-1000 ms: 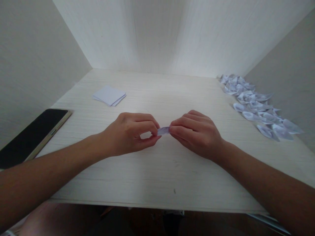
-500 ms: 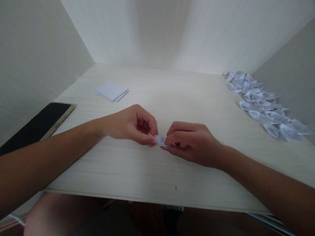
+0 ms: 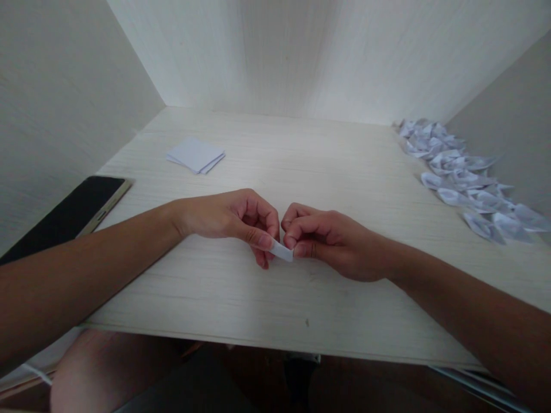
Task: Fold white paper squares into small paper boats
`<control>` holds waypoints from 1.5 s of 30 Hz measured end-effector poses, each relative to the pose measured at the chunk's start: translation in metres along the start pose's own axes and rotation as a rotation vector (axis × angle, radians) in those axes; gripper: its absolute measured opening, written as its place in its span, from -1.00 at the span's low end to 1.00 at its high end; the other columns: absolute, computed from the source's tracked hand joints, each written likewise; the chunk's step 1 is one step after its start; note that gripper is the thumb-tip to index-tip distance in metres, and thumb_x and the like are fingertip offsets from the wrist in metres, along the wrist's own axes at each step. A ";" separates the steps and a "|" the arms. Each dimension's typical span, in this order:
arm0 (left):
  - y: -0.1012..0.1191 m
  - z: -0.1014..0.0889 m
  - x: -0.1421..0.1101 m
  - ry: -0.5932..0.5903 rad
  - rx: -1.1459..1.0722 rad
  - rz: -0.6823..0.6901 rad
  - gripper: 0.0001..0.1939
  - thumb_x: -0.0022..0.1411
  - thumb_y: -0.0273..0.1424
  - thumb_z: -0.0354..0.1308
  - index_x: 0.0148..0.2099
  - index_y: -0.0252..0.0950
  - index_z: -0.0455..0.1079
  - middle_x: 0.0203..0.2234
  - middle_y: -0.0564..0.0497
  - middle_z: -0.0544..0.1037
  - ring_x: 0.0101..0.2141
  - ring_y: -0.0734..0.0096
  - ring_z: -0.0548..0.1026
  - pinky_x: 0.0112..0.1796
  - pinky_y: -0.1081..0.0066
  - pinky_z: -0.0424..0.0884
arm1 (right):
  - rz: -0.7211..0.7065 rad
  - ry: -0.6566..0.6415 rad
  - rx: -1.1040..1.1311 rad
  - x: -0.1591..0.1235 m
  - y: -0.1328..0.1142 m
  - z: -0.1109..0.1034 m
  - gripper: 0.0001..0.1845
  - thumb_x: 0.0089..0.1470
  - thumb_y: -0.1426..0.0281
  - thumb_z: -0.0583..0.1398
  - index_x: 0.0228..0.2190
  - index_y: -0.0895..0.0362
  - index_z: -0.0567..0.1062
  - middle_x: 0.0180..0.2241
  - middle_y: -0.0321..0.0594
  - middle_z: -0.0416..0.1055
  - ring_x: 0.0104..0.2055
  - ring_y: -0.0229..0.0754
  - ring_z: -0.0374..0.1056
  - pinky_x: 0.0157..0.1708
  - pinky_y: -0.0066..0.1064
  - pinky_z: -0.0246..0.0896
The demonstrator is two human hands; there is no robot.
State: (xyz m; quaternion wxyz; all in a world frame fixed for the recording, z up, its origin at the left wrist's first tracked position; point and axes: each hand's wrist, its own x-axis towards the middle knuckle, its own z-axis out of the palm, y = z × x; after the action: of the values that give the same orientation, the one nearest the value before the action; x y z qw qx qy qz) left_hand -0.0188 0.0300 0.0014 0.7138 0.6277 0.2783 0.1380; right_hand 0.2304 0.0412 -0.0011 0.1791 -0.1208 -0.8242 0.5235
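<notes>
A small folded piece of white paper (image 3: 282,251) is held just above the table, in front of me. My left hand (image 3: 245,221) pinches its left end, thumb on top and fingers curled beneath. At its right end, the thumb and bent fingers of my right hand (image 3: 331,241) close on the paper's tip. Both hands nearly touch each other, and part of the paper is hidden under the fingers. Beyond my left hand lies a short stack of square white paper sheets (image 3: 196,154).
Many folded white paper pieces (image 3: 465,178) lie heaped along the right side of the table (image 3: 206,292). A dark phone (image 3: 69,215) rests at the left, beside my left forearm. Pale panels enclose the back and both sides.
The folded paper has turned so a flat narrow strip faces me. My right thumb has moved up to its end, and my left thumb now lies over it.
</notes>
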 end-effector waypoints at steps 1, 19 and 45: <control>0.000 0.001 0.000 0.009 -0.005 0.006 -0.83 0.24 -0.26 0.43 -0.31 -0.21 0.56 -0.42 0.02 0.73 -0.36 0.26 0.73 -0.25 0.33 0.67 | 0.020 -0.020 0.020 0.000 0.000 -0.002 -0.86 0.32 0.43 0.22 -0.34 0.16 0.47 -0.23 -0.24 0.35 -0.21 -0.27 0.31 -0.15 -0.39 0.25; -0.002 0.019 0.001 0.565 0.642 0.406 -0.91 0.18 -0.45 0.39 -0.38 -0.20 0.60 -0.39 0.07 0.73 -0.41 0.42 0.67 -0.34 0.48 0.59 | -0.069 0.386 -0.465 -0.006 0.005 0.002 -0.91 0.17 0.47 0.35 -0.39 0.20 0.63 -0.41 -0.22 0.58 -0.41 -0.30 0.45 -0.35 -0.47 0.31; -0.005 0.030 0.003 0.808 0.678 0.401 -0.74 0.16 -0.31 0.45 -0.16 -0.22 0.49 -0.39 0.07 0.73 -0.40 0.34 0.71 -0.41 0.50 0.61 | 0.057 0.510 -0.358 -0.002 0.001 0.009 -0.89 0.17 0.40 0.35 -0.32 0.18 0.70 -0.47 -0.28 0.58 -0.48 -0.32 0.38 -0.43 -0.47 0.23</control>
State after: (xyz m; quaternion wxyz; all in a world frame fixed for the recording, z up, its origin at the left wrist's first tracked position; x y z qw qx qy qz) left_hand 0.0004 0.0062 -0.0027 0.2685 0.7597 0.4339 0.4031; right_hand 0.2284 0.0330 -0.0058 0.3410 -0.3008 -0.8280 0.3280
